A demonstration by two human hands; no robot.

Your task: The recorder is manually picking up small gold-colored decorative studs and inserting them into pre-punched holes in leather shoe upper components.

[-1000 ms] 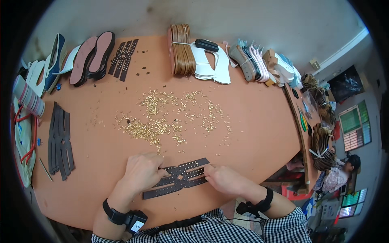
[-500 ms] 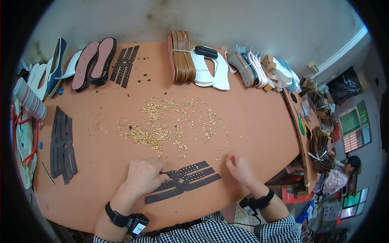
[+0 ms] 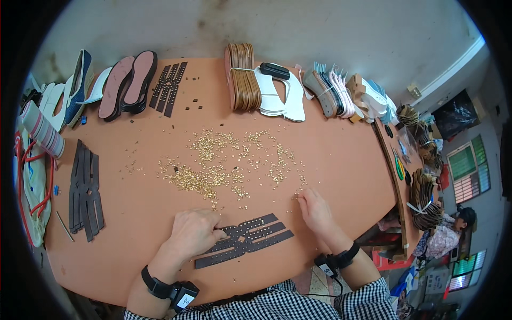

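A dark brown shoe-upper piece (image 3: 266, 237), cut into long strips and dotted with gold studs, lies before me. My left hand (image 3: 196, 230) is closed, its curled fingers over the piece's upper left end, which it hides. To the right, my right hand (image 3: 314, 207) has thumb and forefinger pinched together at the edge of the scattered gold studs. Whatever sits between those fingertips is too small to make out. Loose gold studs (image 3: 198, 180) spread over the table beyond both hands.
Plain dark strap pieces (image 3: 85, 192) lie at left; a studded stack (image 3: 168, 88) lies farther back. Pink-topped soles (image 3: 140, 85), bundled brown soles (image 3: 242, 77) and white cutouts (image 3: 293, 98) line the back. A striped cup (image 3: 42, 129) stands left. A person (image 3: 442, 237) sits far right.
My right hand has moved slightly away from me, toward the loose studs, still pinched. My left hand stays on the studded piece. The whole view has shifted a little.
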